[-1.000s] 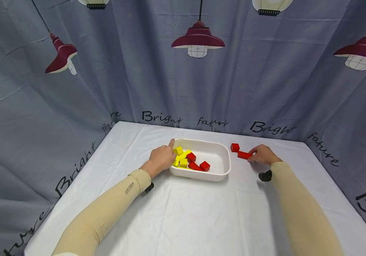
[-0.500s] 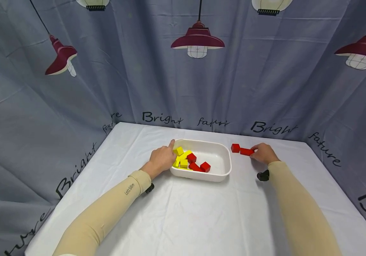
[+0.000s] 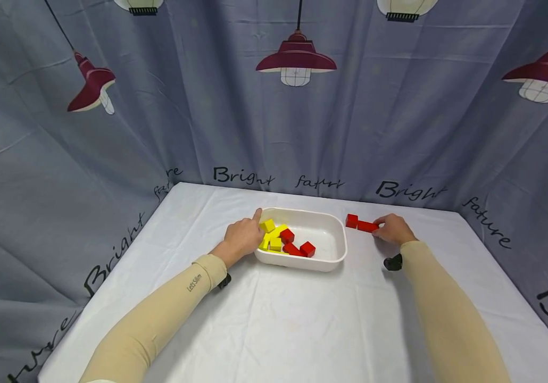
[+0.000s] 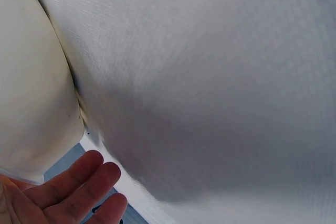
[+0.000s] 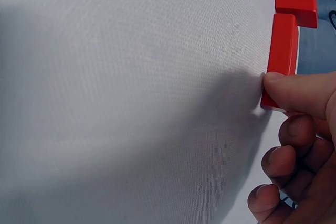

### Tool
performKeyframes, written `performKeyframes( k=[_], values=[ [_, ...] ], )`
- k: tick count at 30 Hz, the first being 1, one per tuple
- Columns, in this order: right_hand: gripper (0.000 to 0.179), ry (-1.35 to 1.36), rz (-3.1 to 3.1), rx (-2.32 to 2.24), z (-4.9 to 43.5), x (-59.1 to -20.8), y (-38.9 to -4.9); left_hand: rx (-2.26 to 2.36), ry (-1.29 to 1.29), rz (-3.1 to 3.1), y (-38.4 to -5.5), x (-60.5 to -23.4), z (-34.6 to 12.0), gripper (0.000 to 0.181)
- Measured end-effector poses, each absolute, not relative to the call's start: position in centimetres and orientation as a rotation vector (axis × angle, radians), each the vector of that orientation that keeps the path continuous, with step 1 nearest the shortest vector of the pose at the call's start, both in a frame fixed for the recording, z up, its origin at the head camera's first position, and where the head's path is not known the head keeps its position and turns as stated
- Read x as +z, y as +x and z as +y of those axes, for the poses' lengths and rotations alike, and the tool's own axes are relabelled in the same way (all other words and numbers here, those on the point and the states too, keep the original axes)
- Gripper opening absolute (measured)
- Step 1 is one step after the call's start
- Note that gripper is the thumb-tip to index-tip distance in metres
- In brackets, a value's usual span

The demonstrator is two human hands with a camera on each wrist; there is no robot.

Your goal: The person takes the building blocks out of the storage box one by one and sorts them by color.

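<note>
Beige sleeves (image 3: 144,324) closest, both arms reaching out over the white tablecloth (image 3: 283,330). A black wrist camera (image 3: 393,263) shows under each wrist. Next out: white tray (image 3: 326,264), left of centre between the hands. Left hand (image 3: 241,238) rests at its left end, one finger laid along the rim; left wrist view has three fingers straight, slightly spread, thumb hidden. Tray load: yellow blocks (image 3: 275,244) bunched at the left end by that hand, three red blocks (image 3: 307,249) right of them, toward the near side and middle. Right hand (image 3: 393,230) is out past the tray's right side, pinching the right end of the long red block (image 3: 367,226), thumb on the near face, other visible fingers curled below it. That block lies flat on the cloth. Its left end sits just beside the red cube (image 3: 351,221); can't tell if they touch. Back: grey-blue curtain (image 3: 235,127) with black lettering (image 3: 242,176) along the bottom and maroon lamps (image 3: 296,56) printed higher up.
</note>
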State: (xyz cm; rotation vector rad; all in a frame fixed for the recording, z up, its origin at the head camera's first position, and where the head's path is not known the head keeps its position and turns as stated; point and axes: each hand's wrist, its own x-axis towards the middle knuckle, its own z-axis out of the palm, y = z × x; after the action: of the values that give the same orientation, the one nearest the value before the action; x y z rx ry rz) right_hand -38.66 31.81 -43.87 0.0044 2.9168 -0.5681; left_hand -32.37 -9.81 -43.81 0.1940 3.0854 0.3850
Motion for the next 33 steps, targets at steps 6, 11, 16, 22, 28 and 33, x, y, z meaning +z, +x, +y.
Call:
performKeyframes(
  k=[6, 11, 16, 22, 28, 33],
  values=[
    [0.043, 0.035, 2.926, -0.562, 31.7, -44.0, -38.8, 0.382, 0.189, 3.076, -32.3, -43.9, -9.7, 0.065],
    [0.044, 0.037, 2.933, -0.557, 31.6, -44.1, -38.9, 0.371, 0.19, 3.083, -32.3, -43.9, -9.7, 0.065],
    [0.048, 0.038, 2.941, -0.552, 31.4, -44.2, -39.0, 0.37, 0.194, 3.093, -32.3, -43.8, -9.8, 0.064],
    [0.05, 0.047, 2.94, -0.568, 31.3, -44.1, -38.8, 0.37, 0.194, 3.091, -32.3, -43.9, -9.8, 0.064],
    [0.044, 0.024, 2.933, -0.62, 31.1, -43.2, -39.0, 0.36, 0.198, 3.098, -32.2, -43.9, -9.9, 0.065],
    [0.04, -0.026, 2.921, -0.611, 30.7, -42.2, -38.9, 0.352, 0.205, 3.094, -32.4, -43.9, -9.9, 0.065]
  ],
)
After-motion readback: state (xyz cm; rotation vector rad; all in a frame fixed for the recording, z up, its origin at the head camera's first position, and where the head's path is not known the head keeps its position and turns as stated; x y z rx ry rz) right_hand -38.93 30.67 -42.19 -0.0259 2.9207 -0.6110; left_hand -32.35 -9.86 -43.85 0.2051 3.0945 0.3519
